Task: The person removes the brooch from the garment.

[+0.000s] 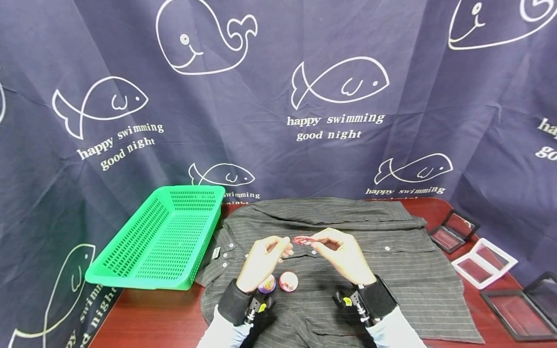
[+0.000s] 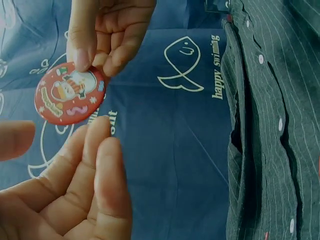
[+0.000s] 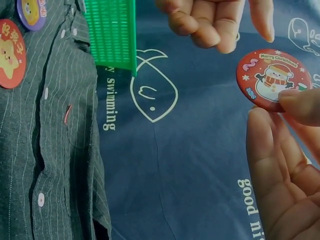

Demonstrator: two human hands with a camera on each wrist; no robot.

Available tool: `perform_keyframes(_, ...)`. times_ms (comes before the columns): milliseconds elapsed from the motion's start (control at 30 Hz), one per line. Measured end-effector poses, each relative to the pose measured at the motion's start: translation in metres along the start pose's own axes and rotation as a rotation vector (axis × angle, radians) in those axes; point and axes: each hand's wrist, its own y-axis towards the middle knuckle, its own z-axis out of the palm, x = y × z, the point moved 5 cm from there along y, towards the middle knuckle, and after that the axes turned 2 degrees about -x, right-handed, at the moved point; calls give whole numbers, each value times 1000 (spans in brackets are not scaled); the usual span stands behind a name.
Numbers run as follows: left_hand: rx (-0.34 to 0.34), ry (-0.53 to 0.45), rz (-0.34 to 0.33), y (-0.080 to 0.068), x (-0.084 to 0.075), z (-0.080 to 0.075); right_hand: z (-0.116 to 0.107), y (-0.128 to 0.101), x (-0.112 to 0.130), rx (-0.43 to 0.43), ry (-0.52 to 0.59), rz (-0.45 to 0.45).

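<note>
My right hand pinches a red round pin badge by its edge between thumb and fingers. A snowman with a scarf and "Merry Christmas" lettering decorates its face. Just beside the badge is my left hand, thumb and fingers apart and loosely bent, holding nothing. Both hands are above a dark grey striped shirt spread out with its buttons showing. On the shirt, near the left wrist, lie a purple round badge and a red one with a yellow star. The left wrist partly covers the purple badge in the head view.
A green plastic basket stands on the left of the reddish-brown table. Along the right edge lie a small black hinged case, a white one and a larger black one. A dark blue printed curtain hangs behind.
</note>
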Motion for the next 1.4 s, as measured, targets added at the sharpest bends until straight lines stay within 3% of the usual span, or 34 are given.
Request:
perform_keyframes(333,39,-47,-20,0,5,6,6,-1,3,22,7,-54)
perform_keyframes(767,13,-103,-74,1,9,6,11,-1,1,55,61,-118)
perform_keyframes(867,14,-155,-98,1,10,6,13,-2,1,62,70,-140)
perform_keyframes(1133,37,-438,-235,1,19,9,16,-2,-1,91,80,-147)
perform_keyframes(1400,62,-537,-240,-1,19,10,18,-2,-3,105,76,-145)
